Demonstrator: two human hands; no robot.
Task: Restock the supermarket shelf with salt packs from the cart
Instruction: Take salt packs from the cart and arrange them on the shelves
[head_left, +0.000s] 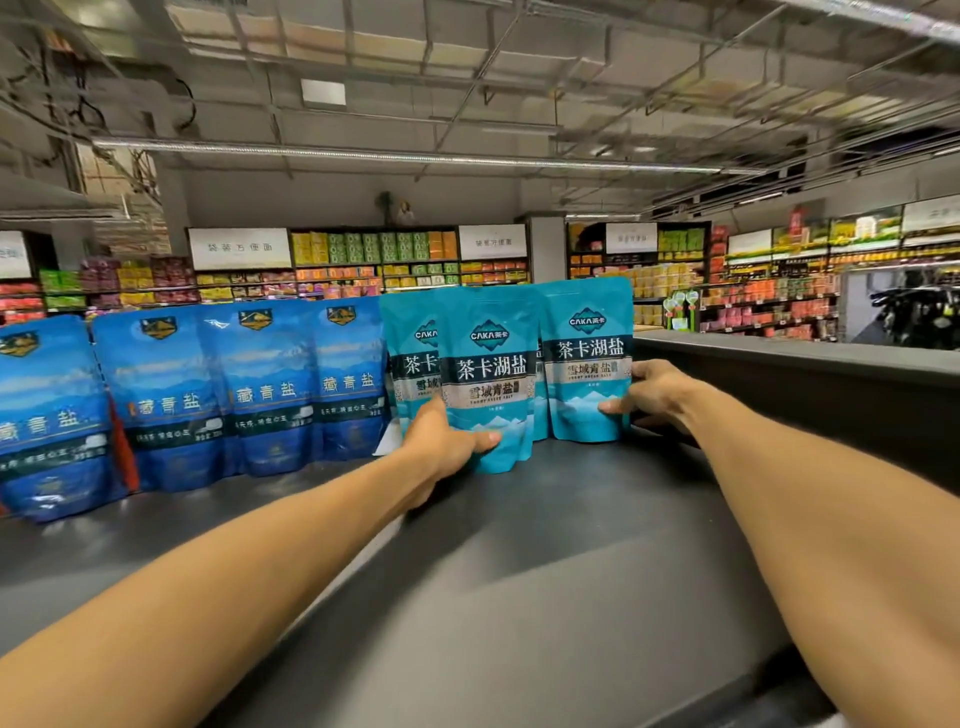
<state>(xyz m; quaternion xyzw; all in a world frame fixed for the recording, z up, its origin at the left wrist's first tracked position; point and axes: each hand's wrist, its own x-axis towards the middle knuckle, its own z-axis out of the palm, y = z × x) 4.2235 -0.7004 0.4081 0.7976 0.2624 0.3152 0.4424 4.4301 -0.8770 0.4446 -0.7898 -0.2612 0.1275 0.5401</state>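
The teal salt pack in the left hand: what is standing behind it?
Behind the teal salt pack held by the left hand, another teal pack shows at its left edge, mostly covered. A sliver shows at its right; anything further behind is hidden.

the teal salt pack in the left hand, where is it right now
In the head view it stands mid-shelf: the teal salt pack, gripped low by the left hand, between the dark blue packs and the right-hand teal pack.

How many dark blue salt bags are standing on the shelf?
4: far-left bag, second bag, third bag and fourth bag beside the teal packs. More may hide behind or out of frame.
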